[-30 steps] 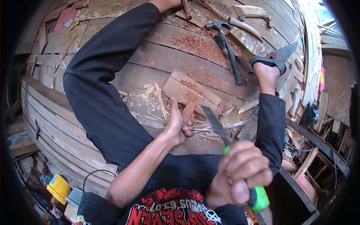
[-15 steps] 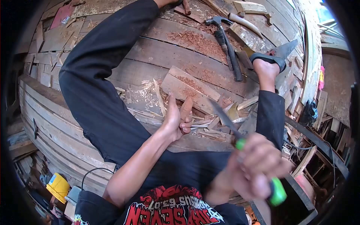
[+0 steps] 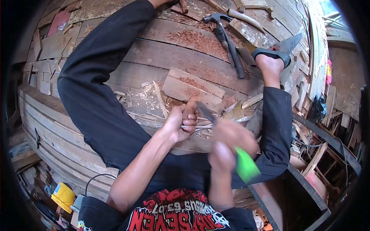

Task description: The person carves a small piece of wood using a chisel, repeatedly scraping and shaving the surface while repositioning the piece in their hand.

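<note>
My left hand (image 3: 180, 125) is closed around a reddish-brown carved piece of wood (image 3: 190, 104), whose rounded tip sticks up past my fingers. In my right hand (image 3: 233, 140) is a knife with a bright green handle (image 3: 247, 166), blurred by motion. The knife's blade (image 3: 205, 111) points up and left, its end right by the wood. Just beyond both hands lies a short board (image 3: 194, 90) strewn with reddish shavings.
A claw hammer (image 3: 229, 48) and a saw (image 3: 287, 45) lie ahead to the right. Reddish shavings (image 3: 196, 40) cover part of the plank floor. Pale wood scraps lie by my left hand. A yellow container (image 3: 63, 197) stands at lower left, a dark metal frame (image 3: 308, 200) at lower right.
My right hand has swung left and inward with the knife, bringing the blade to the wood. My left hand still grips the wood in nearly the same place.
</note>
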`<state>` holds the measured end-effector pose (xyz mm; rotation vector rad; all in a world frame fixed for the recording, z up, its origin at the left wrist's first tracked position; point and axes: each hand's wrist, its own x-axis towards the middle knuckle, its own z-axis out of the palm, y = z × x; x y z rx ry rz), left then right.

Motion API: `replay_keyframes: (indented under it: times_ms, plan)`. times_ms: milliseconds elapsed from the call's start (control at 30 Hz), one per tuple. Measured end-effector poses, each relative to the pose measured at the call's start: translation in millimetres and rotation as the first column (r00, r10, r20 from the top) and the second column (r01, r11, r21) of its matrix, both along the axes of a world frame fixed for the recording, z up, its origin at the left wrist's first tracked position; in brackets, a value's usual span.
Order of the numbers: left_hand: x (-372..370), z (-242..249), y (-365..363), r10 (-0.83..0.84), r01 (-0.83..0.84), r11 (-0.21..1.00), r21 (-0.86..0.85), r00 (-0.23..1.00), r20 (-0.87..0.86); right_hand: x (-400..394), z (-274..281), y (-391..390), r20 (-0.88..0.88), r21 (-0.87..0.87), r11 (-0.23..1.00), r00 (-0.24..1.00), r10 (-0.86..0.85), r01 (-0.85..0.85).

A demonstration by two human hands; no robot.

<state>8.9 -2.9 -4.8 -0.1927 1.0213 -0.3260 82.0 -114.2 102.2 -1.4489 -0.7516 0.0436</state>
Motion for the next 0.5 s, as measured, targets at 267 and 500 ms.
replay_keyframes:
  times_ms: [267,500]
  plan:
    - [4.6,12.3,-1.1,-0.032,0.031,0.999,0.033,0.999,0.037,36.7,58.0,6.2,-0.131,0.335,0.938,0.982,0.137,-0.086]
    - [4.4,17.5,-11.9,-0.045,0.044,0.995,0.085,0.999,0.004,7.1,-25.8,20.2,0.036,-0.065,0.979,0.981,-0.191,0.193]
